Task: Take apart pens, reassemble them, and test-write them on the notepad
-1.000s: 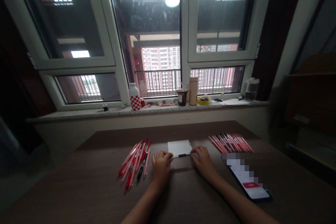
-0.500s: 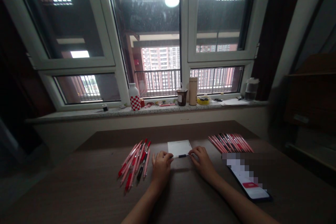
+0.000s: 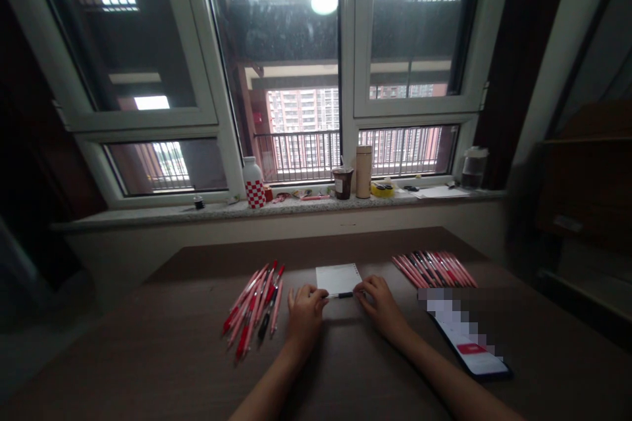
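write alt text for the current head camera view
A person's left hand and right hand hold a black-and-clear pen by its ends over a brown tabletop, near a small white paper sheet. A loose pile of pink, red and black writing tools lies left; a neater row of them and a dark-edged smartphone lie right.

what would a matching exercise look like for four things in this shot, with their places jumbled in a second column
Things
1. single pen
2. phone
3. red-and-white checked bottle
4. white paper

Places
A. on the windowsill
B. on the table, just beyond the fingertips
C. between the left hand and the right hand, held at its ends
D. to the right of the right forearm

Pairs: 1-C, 2-D, 3-A, 4-B
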`<action>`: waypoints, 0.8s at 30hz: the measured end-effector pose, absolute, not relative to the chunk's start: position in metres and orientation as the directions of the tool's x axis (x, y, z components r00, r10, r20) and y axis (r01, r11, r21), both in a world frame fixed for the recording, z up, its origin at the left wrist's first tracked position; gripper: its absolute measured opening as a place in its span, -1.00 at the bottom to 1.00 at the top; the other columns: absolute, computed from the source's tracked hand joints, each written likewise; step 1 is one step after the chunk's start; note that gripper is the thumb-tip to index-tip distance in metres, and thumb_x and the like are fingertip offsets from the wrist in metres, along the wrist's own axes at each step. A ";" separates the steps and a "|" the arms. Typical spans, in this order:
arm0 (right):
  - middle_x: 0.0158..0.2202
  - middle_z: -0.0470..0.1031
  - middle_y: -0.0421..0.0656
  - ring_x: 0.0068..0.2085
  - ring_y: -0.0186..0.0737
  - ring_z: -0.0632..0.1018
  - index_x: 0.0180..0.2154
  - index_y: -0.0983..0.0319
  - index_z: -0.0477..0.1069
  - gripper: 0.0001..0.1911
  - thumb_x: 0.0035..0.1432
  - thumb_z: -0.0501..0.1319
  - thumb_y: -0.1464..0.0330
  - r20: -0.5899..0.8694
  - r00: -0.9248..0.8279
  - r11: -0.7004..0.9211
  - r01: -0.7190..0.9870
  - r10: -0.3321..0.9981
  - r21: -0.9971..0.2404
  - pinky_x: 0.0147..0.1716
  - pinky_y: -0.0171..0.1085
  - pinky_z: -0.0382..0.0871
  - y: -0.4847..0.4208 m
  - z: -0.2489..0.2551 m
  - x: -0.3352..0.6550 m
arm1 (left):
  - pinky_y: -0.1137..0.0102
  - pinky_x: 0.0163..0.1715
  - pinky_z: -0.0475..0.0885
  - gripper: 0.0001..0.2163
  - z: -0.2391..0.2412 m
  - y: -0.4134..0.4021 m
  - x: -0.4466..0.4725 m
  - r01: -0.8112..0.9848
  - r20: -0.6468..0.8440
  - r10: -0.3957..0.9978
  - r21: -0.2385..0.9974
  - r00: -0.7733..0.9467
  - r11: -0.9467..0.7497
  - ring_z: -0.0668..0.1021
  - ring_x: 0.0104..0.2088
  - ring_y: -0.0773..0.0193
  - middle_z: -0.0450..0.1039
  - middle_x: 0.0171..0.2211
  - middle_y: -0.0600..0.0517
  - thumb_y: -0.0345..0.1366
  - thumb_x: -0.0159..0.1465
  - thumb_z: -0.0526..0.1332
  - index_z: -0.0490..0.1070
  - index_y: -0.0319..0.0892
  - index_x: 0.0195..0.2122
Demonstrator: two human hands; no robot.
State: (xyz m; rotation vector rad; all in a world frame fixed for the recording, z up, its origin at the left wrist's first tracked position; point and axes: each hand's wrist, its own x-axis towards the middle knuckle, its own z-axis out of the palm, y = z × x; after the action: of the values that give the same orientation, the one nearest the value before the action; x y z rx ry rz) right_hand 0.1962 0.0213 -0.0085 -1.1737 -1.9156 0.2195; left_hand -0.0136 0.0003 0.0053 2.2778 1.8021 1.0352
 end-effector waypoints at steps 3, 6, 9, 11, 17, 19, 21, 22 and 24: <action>-0.25 0.41 -0.10 -0.12 -0.12 0.38 -0.24 0.18 0.47 -0.85 0.19 0.13 0.40 0.567 -0.193 0.540 0.642 0.801 -0.544 -0.10 -0.18 0.26 0.020 -0.007 0.197 | -0.05 0.20 -0.03 -0.81 0.006 0.000 -0.013 0.849 0.459 0.884 0.431 0.086 -0.307 0.47 -0.14 0.23 0.44 -0.25 0.05 -0.31 0.28 0.08 0.48 -0.04 -0.23; -0.22 0.41 -0.09 -0.10 -0.11 0.38 -0.19 0.20 0.45 -0.80 0.16 0.10 0.46 0.562 -0.162 0.513 0.658 0.811 -0.551 -0.07 -0.18 0.26 0.022 -0.007 0.199 | -0.06 0.20 -0.03 -0.82 0.006 0.000 -0.013 0.852 0.456 0.886 0.429 0.084 -0.301 0.47 -0.14 0.22 0.44 -0.25 0.05 -0.30 0.28 0.09 0.49 -0.04 -0.23; -0.21 0.42 -0.08 -0.09 -0.11 0.38 -0.20 0.22 0.45 -0.75 0.13 0.06 0.50 0.559 -0.119 0.473 0.689 0.821 -0.549 -0.05 -0.19 0.26 0.025 -0.008 0.203 | -0.06 0.20 -0.04 -0.82 0.005 0.001 -0.014 0.850 0.457 0.885 0.430 0.086 -0.305 0.47 -0.14 0.23 0.44 -0.25 0.05 -0.30 0.28 0.08 0.48 -0.03 -0.22; -0.22 0.43 -0.07 -0.09 -0.10 0.38 -0.22 0.22 0.46 -0.72 0.10 0.04 0.53 0.549 -0.093 0.440 0.714 0.830 -0.544 -0.04 -0.19 0.25 0.027 -0.008 0.206 | -0.06 0.20 -0.03 -0.81 0.005 0.001 -0.014 0.848 0.457 0.885 0.432 0.087 -0.306 0.47 -0.14 0.23 0.44 -0.24 0.05 -0.30 0.28 0.07 0.48 -0.04 -0.22; -0.22 0.45 -0.06 -0.08 -0.08 0.39 -0.26 0.22 0.48 -0.69 0.02 0.05 0.56 0.494 -0.057 0.348 0.779 0.868 -0.521 -0.03 -0.20 0.24 0.028 -0.010 0.211 | -0.06 0.20 -0.05 -0.81 0.004 0.000 -0.014 0.850 0.451 0.889 0.434 0.081 -0.298 0.46 -0.13 0.22 0.44 -0.24 0.04 -0.30 0.28 0.07 0.48 -0.04 -0.22; -0.21 0.45 -0.05 -0.08 -0.08 0.38 -0.25 0.22 0.49 -0.69 0.02 0.06 0.55 0.477 -0.056 0.332 0.788 0.877 -0.518 -0.04 -0.20 0.24 0.028 -0.011 0.210 | -0.06 0.20 -0.05 -0.80 0.004 0.000 -0.014 0.850 0.450 0.889 0.434 0.082 -0.298 0.47 -0.14 0.22 0.44 -0.24 0.04 -0.30 0.29 0.06 0.48 -0.04 -0.22; -0.21 0.45 -0.05 -0.08 -0.07 0.38 -0.24 0.22 0.50 -0.70 0.03 0.08 0.54 0.462 -0.068 0.331 0.790 0.884 -0.517 -0.04 -0.21 0.23 0.028 -0.011 0.208 | -0.05 0.20 -0.04 -0.80 0.005 0.000 -0.014 0.851 0.453 0.888 0.433 0.081 -0.298 0.47 -0.14 0.22 0.44 -0.24 0.04 -0.29 0.29 0.06 0.49 -0.04 -0.22; -0.21 0.45 -0.06 -0.08 -0.08 0.38 -0.24 0.21 0.50 -0.70 0.03 0.09 0.53 0.456 -0.076 0.333 0.789 0.887 -0.516 -0.04 -0.21 0.23 0.028 -0.011 0.208 | -0.05 0.20 -0.04 -0.80 0.005 0.000 -0.014 0.851 0.454 0.887 0.433 0.080 -0.298 0.47 -0.14 0.22 0.44 -0.25 0.04 -0.28 0.29 0.07 0.49 -0.04 -0.23; -0.21 0.45 -0.07 -0.08 -0.08 0.37 -0.24 0.20 0.51 -0.72 0.03 0.10 0.51 0.445 -0.089 0.336 0.789 0.891 -0.515 -0.05 -0.22 0.23 0.028 -0.011 0.206 | -0.05 0.20 -0.04 -0.80 0.006 0.001 -0.014 0.850 0.453 0.888 0.433 0.081 -0.299 0.47 -0.13 0.22 0.44 -0.25 0.04 -0.28 0.29 0.06 0.49 -0.04 -0.23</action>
State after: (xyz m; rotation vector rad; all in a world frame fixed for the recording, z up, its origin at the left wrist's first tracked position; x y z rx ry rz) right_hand 0.2058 0.0283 -0.0114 -1.4755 -1.8945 0.1838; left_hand -0.0141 0.0006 0.0058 2.2677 1.8254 1.0220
